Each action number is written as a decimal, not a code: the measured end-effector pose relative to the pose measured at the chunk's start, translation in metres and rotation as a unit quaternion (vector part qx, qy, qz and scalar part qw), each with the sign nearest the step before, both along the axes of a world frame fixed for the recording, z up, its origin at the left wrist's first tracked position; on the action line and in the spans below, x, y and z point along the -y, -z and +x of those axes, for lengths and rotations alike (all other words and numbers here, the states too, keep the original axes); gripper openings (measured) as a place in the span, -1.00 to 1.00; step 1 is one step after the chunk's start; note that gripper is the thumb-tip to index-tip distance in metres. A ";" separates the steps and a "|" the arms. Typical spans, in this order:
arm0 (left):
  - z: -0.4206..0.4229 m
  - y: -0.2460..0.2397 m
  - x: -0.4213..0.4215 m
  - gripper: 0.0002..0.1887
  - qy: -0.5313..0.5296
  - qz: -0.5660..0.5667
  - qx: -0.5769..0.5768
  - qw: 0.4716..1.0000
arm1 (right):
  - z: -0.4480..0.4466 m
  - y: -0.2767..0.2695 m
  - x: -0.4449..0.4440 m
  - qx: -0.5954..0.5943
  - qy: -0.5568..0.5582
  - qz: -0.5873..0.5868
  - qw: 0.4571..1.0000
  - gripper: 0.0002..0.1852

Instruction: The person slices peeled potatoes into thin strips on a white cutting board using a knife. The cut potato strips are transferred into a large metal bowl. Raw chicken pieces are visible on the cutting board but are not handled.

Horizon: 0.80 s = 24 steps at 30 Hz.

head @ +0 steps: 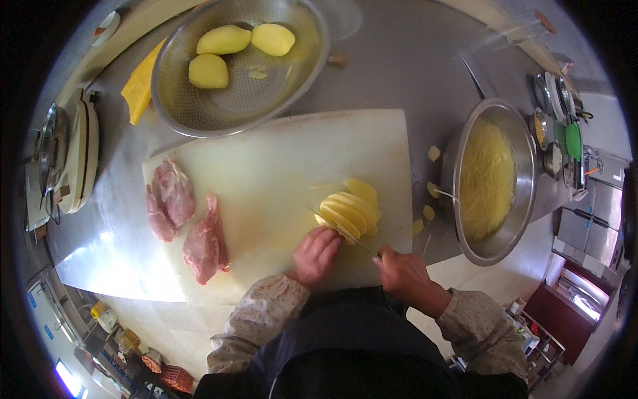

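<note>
A kitchen knife (349,235) is in my right hand (406,277), its blade against the near left side of a row of potato slices (349,212). Curled fingers of my left hand (318,253) press close to the blade, at the near end of the slices; they seem to hold the uncut part, mostly hidden. The slices lean on one another on a white cutting board (279,164). Two pieces of raw poultry, one a leg (207,244) and one a broader piece (171,199), lie on the board's left part.
A perforated steel colander (239,109) with peeled potatoes (273,39) stands behind the board. Right of the board, a steel bowl (526,199) holds thin potato shreds (486,179). Potato scraps (432,189) lie between board and bowl. A yellow cloth or sheet (141,85) is beside the colander.
</note>
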<state>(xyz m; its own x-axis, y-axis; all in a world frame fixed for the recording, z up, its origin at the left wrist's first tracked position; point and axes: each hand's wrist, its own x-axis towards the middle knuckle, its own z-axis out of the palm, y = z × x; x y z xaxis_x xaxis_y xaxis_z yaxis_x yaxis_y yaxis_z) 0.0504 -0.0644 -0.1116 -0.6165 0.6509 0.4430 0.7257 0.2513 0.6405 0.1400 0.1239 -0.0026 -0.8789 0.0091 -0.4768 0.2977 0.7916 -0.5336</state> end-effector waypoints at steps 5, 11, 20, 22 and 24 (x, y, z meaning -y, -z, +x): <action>0.001 0.001 0.001 -0.62 -0.001 -0.003 -0.002 1.000 | 0.002 -0.013 0.000 0.032 -0.045 0.036 0.998 -0.84; 0.004 0.008 0.001 -0.64 -0.014 0.018 -0.009 1.000 | -0.004 0.030 0.016 -0.015 -0.066 0.065 0.996 -0.88; -0.003 0.001 0.002 -0.66 0.008 0.014 -0.019 1.000 | -0.013 0.028 0.007 -0.060 0.000 0.021 0.998 -0.84; -0.003 0.000 0.002 -0.66 0.010 0.009 -0.010 1.000 | -0.010 0.015 0.006 -0.068 0.013 0.018 0.997 -0.81; -0.003 0.000 0.000 -0.67 0.001 0.023 -0.014 1.000 | -0.007 0.004 0.005 -0.049 0.017 0.024 0.998 -0.80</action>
<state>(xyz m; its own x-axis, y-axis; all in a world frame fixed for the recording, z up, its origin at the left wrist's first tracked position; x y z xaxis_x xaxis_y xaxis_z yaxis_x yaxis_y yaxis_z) 0.0475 -0.0640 -0.1113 -0.6020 0.6308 0.4896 0.7442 0.2209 0.6303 0.1326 0.1187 -0.0068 -0.9199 0.0601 -0.3874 0.2729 0.8076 -0.5228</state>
